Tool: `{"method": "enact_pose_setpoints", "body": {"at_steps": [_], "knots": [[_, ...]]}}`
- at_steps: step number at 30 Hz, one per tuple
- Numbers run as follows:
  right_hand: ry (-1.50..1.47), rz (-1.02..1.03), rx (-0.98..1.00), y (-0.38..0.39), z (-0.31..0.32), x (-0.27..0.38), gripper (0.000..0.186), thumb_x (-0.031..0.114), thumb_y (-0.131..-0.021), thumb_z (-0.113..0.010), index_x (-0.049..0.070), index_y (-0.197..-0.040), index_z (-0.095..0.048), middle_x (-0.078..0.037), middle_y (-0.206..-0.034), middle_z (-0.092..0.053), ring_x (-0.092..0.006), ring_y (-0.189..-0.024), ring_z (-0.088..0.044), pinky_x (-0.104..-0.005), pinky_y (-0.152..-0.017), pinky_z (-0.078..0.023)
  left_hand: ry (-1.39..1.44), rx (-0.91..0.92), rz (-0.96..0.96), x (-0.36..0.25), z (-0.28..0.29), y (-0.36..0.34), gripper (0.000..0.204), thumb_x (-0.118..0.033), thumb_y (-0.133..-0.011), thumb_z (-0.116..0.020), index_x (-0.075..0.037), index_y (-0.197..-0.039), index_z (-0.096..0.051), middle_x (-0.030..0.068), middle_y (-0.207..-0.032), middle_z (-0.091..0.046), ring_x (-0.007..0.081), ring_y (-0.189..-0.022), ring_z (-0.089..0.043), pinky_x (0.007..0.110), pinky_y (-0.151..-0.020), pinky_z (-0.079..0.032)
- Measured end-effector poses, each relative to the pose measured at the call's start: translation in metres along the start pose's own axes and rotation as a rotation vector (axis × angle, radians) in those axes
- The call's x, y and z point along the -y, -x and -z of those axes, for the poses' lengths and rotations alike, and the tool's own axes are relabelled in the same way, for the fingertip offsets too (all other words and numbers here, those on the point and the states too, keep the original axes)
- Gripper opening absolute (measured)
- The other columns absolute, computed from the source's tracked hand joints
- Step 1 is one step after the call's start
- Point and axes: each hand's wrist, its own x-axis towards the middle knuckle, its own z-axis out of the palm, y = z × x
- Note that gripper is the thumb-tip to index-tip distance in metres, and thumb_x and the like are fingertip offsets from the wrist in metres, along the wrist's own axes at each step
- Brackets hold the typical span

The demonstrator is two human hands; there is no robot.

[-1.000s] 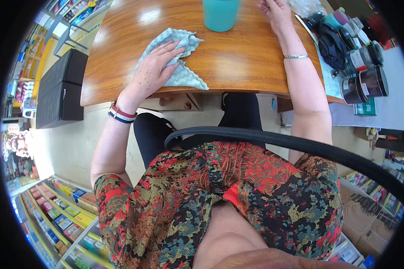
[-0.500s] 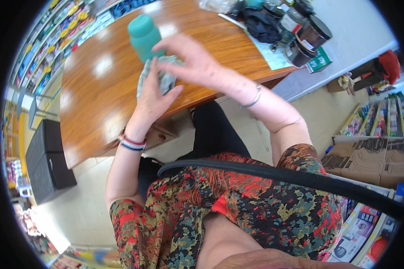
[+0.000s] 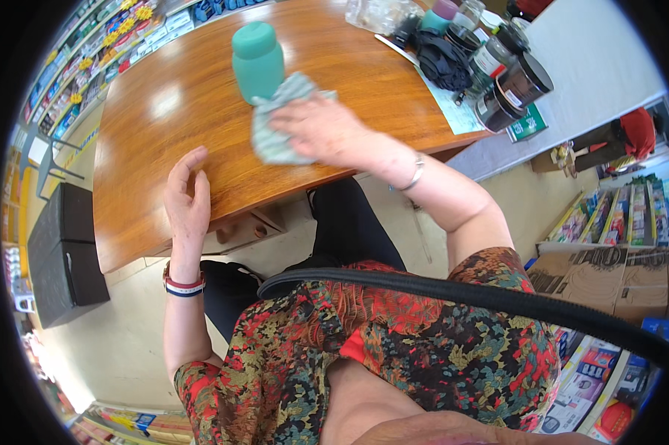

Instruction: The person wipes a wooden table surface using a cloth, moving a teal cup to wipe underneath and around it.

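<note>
My right hand (image 3: 321, 130) is on a pale green checked cloth (image 3: 269, 142), fingers bent over it and pressing it to the wooden table (image 3: 142, 170). Just behind the cloth stands an upright green jar (image 3: 259, 68) with a rounded lid of the same colour; the cloth's far edge overlaps its base in view. Near the front edge of the table is my left hand (image 3: 188, 196), holding nothing, its fingers stretched out and the thumb apart. It is well to the left of the cloth.
Dark-lidded jars (image 3: 524, 78), a black crumpled bundle (image 3: 442, 59) and a clear plastic bag (image 3: 383, 13) crowd the table's far right. A black box-shaped seat (image 3: 67, 252) stands on the left. Cardboard boxes (image 3: 594, 278) and stocked shelves (image 3: 609, 215) lie to the right.
My left hand has let go of the cloth and drawn back to the left. My right hand has come down onto the cloth, which now lies spread on the table.
</note>
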Motion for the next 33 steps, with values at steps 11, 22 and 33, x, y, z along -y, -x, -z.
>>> {"method": "enact_pose_setpoints", "body": {"at_steps": [11,22,33], "knots": [[0.101,-0.307,0.104,0.049,0.029,-0.068,0.052,0.031,-0.093,-0.048,-0.002,-0.133,-0.045,-0.017,-0.142,-0.041,-0.0332,-0.133,-0.037,-0.0413,-0.110,-0.028,-0.051,-0.159,0.030,-0.007,0.016,0.014,0.020,0.005,-0.086,-0.052,-0.002,-0.097,-0.066,0.0092,-0.090,-0.064,0.0186,-0.086,-0.060,0.028,-0.079,-0.046],[0.123,-0.360,0.020,-0.072,-0.031,-0.200,0.051,0.045,-0.097,-0.032,0.024,-0.142,-0.039,-0.005,-0.150,-0.033,-0.0289,-0.138,-0.030,-0.0425,-0.113,-0.025,-0.170,-0.141,-0.046,-0.027,0.018,0.012,0.015,0.005,-0.083,-0.056,-0.002,-0.092,-0.066,0.0106,-0.088,-0.065,0.0232,-0.081,-0.061,0.031,-0.075,-0.047],[0.045,-0.726,-0.114,-0.043,-0.031,-0.273,0.053,0.040,-0.095,-0.036,0.011,-0.139,-0.042,-0.011,-0.145,-0.039,-0.0288,-0.133,-0.038,-0.0380,-0.110,-0.029,-0.151,-0.111,0.006,-0.031,0.015,0.017,0.017,0.005,-0.082,-0.057,-0.003,-0.094,-0.065,0.0105,-0.087,-0.064,0.0238,-0.083,-0.060,0.031,-0.077,-0.047]]}}
